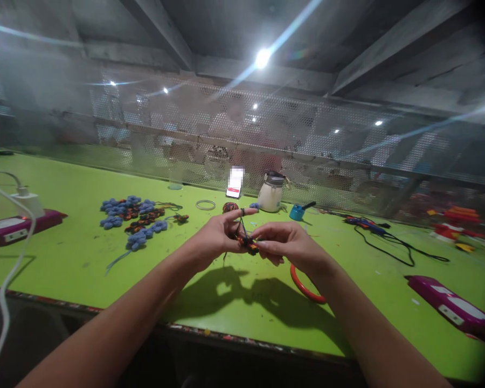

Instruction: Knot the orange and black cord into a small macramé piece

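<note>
Both my hands meet above the green table, a little in front of me. My left hand pinches a small dark orange-and-black knotted cord piece, with its index finger stretched out and a cord looped over it. My right hand closes its fingertips on the same piece from the right. A red ring lies on the table just under my right wrist.
A pile of blue and dark knotted flowers lies to the left. Farther back stand a phone, a white jar, a pale ring and a blue tool. Purple cases, cables and a mesh wall border the table.
</note>
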`<control>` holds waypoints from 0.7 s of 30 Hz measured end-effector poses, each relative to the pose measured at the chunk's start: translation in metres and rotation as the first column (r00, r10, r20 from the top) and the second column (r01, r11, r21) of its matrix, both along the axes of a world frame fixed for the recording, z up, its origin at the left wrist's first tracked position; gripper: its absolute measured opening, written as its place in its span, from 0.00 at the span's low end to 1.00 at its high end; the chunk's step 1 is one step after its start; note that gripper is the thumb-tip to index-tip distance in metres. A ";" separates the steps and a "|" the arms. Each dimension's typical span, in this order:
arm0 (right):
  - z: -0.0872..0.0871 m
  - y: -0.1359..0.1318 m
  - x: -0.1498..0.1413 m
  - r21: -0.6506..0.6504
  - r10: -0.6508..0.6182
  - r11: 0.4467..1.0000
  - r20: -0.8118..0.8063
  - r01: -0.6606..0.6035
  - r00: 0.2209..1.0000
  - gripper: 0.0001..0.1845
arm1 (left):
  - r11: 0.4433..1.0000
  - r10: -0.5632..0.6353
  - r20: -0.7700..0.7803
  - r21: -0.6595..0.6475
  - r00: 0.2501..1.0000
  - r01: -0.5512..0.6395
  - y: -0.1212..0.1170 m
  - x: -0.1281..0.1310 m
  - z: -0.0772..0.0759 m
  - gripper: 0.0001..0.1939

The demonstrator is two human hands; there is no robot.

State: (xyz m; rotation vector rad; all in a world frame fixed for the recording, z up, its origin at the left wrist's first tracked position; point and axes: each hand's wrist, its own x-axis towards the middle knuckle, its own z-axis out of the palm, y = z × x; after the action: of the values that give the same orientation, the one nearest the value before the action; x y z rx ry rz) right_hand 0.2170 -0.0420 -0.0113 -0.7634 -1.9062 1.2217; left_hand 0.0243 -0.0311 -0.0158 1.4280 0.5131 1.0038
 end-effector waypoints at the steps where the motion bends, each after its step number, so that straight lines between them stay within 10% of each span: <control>1: 0.000 0.000 0.000 0.003 -0.005 1.000 -0.008 0.005 1.000 0.10 | 1.000 0.009 0.002 0.012 1.000 -0.009 0.000 0.000 0.000 0.40; 21: -0.001 0.001 -0.007 0.013 -0.199 0.980 0.030 0.199 0.979 0.10 | 0.918 0.271 -0.128 0.332 0.954 -0.217 -0.003 0.000 -0.002 0.50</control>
State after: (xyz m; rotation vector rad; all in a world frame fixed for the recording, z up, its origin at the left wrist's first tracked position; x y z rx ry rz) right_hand 0.2105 -0.0412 -0.0127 -0.9489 -1.8105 1.0816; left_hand 0.0240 -0.0336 -0.0173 1.7785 0.6954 1.2084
